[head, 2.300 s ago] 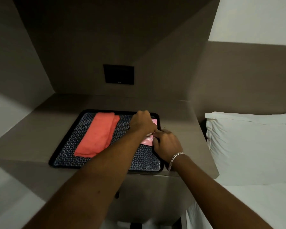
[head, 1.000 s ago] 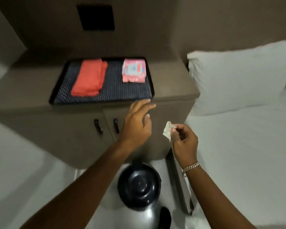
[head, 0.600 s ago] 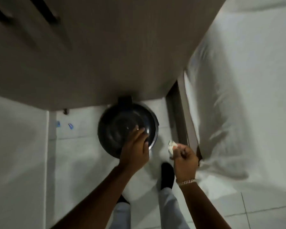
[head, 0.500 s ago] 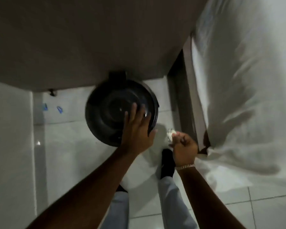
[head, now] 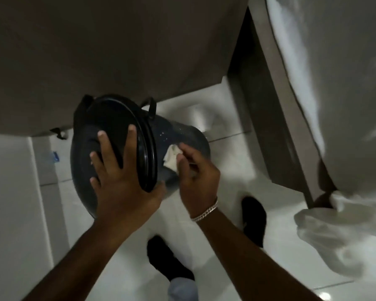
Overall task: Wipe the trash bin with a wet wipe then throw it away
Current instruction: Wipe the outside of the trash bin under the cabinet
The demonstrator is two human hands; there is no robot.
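A round dark trash bin (head: 182, 135) with a black lid (head: 115, 124) stands tilted toward the left on the white tiled floor, just below the brown cabinet. My left hand (head: 119, 174) grips the lid's rim, fingers spread over the lid and thumb under the edge. My right hand (head: 195, 170) pinches a crumpled white wet wipe (head: 172, 157) and presses it against the bin's side wall. A silver bracelet sits on my right wrist.
The brown cabinet (head: 117, 51) overhangs the bin at the top. A bed frame (head: 276, 105) with white sheets (head: 339, 105) runs down the right side. My two dark shoes (head: 254, 220) stand on the tiles below the bin. A white wall is at the left.
The view swung down from the cabinet top to the floor. My left hand went from resting on the lid to gripping its rim and tilting the bin; my right hand brought the wipe onto the bin's side.
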